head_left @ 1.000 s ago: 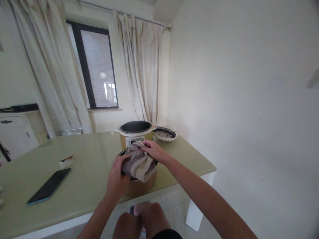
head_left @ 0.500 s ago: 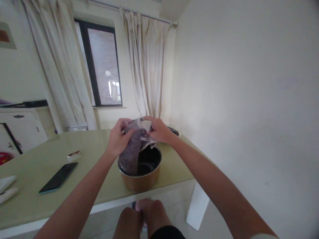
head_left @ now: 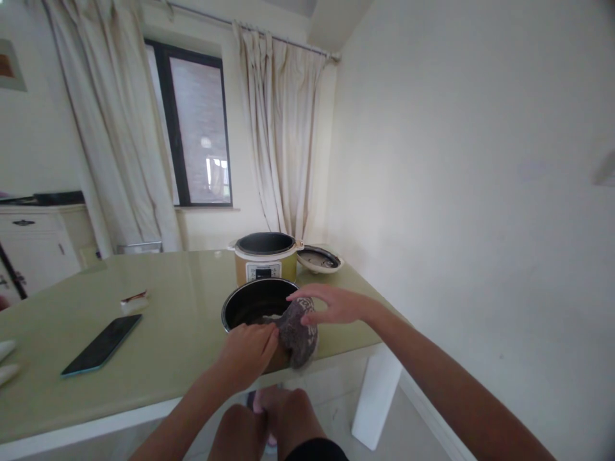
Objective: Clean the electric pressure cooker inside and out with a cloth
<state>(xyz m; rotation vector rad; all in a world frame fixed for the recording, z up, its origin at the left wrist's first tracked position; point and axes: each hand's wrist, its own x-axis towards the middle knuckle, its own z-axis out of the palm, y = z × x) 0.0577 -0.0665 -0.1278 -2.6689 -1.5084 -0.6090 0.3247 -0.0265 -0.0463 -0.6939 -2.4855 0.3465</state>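
Note:
A dark-lined inner pot [head_left: 235, 301] with a brownish outside sits at the table's near edge, its opening facing up. Over its right rim drapes a grey-purple patterned cloth [head_left: 298, 339], part inside and part hanging outside. My left hand [head_left: 247, 351] is closed over the near rim, its thumb against the cloth; some fingertips are hidden. From the right, my right hand [head_left: 334, 304] has the cloth between its thumb and outstretched fingers. Behind the pot stands a rice cooker body [head_left: 266, 256] with a front panel, its top uncovered.
A round lid [head_left: 319, 259] lies inner side up beside the cooker. On the left of the green tabletop [head_left: 177, 320] are a phone [head_left: 102, 346] and a small packet [head_left: 134, 299]. White objects [head_left: 7, 358] lie at the left edge. A wall [head_left: 456, 224] runs along the right.
Both hands have come down from above the pot. The cloth, bunched up between them before, now hangs over the right rim. The cooker and lid have come into clear view.

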